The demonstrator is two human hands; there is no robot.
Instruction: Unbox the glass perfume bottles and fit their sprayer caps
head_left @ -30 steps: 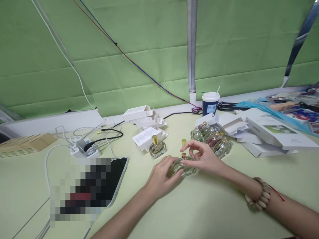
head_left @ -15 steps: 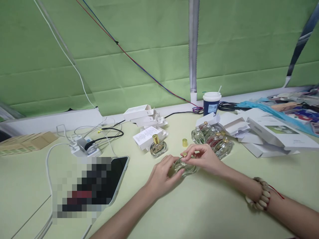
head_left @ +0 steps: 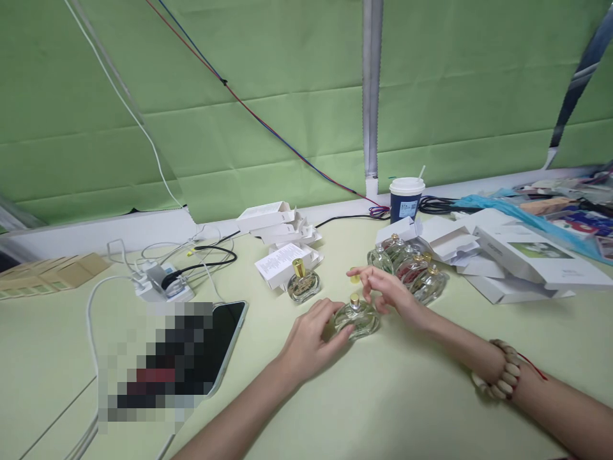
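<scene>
My left hand (head_left: 318, 335) grips a clear glass perfume bottle (head_left: 363, 321) by its left side, thumb in front and fingers behind. The bottle stands on the table with its gold neck uncapped. Just behind it, my right hand (head_left: 385, 289) reaches over a gold cap (head_left: 354, 276), fingers apart, the index finger partly covering the cap. Whether the fingers touch the cap I cannot tell. To the left stands another perfume bottle (head_left: 304, 285) wearing its gold cap. Several more glass bottles (head_left: 407, 265) cluster to the right, behind my right hand.
White cartons (head_left: 282, 265) are stacked behind the capped bottle, and opened white boxes (head_left: 531, 255) lie at the right. A lidded paper cup (head_left: 406, 203) stands at the back. On the left are a tablet-like device (head_left: 230, 338), a power strip with cables (head_left: 170, 287) and brown boxes (head_left: 52, 275).
My right hand has left the bottle's neck and moved back to the loose gold cap, its fingers opening. My left hand stays on the bottle.
</scene>
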